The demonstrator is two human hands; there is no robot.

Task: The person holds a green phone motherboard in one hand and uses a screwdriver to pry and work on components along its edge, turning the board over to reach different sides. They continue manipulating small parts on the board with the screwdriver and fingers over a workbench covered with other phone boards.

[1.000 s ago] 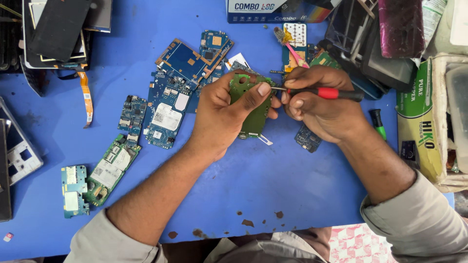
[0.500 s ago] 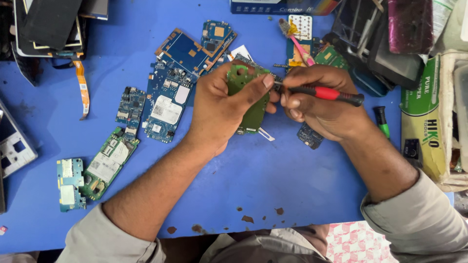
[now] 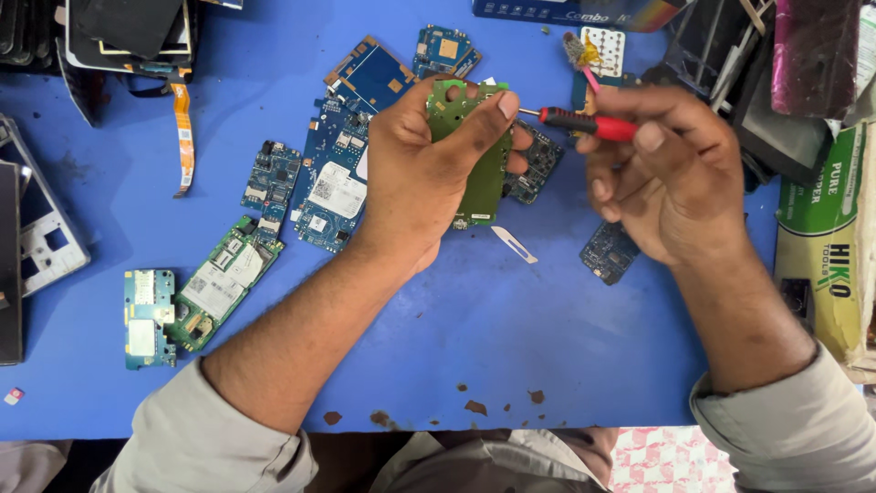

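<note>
My left hand (image 3: 424,169) grips a green phone circuit board (image 3: 482,178), held upright above the blue table (image 3: 511,338), with the thumb across its top. My right hand (image 3: 671,178) holds a red-handled screwdriver (image 3: 584,123) whose tip points left and meets the board's upper right edge. A small white plastic pick (image 3: 514,245) lies on the table just below the board.
Several blue and green circuit boards (image 3: 333,187) lie left of my hands, one more (image 3: 610,252) under my right wrist. A flex ribbon (image 3: 183,137) and phone frames (image 3: 41,233) sit at the left. Dark phone parts (image 3: 730,64) and a green box (image 3: 826,237) crowd the right.
Both hands have shifted slightly. The board is held more upright, and the screwdriver still touches its top right edge.
</note>
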